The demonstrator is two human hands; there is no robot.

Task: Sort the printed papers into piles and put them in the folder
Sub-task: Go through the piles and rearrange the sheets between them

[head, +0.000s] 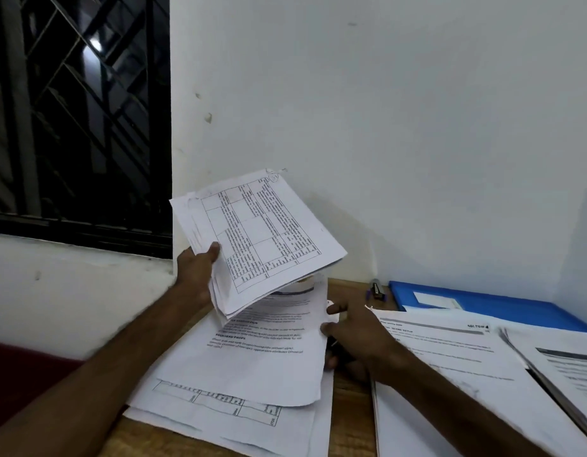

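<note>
Left hand (195, 275) grips a stack of papers (259, 232) with a printed table on top, lifted clear of the bench (350, 407), thumb on the front (the rest is hidden behind). Just below it, the right hand (354, 334) pinches the right edge of a text sheet (265, 354) lying on a messy pile (219, 420). The blue folder (490, 303) lies flat beyond the right fingers (335, 308), by the wall. Two more paper piles (450, 364) sit right of them.

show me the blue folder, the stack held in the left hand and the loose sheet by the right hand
blue folder (516, 305): head view, bare blue cover
held stack (262, 235): head view, middle of the top sheet's printed table
loose sheet (265, 341): head view, its printed middle
</note>
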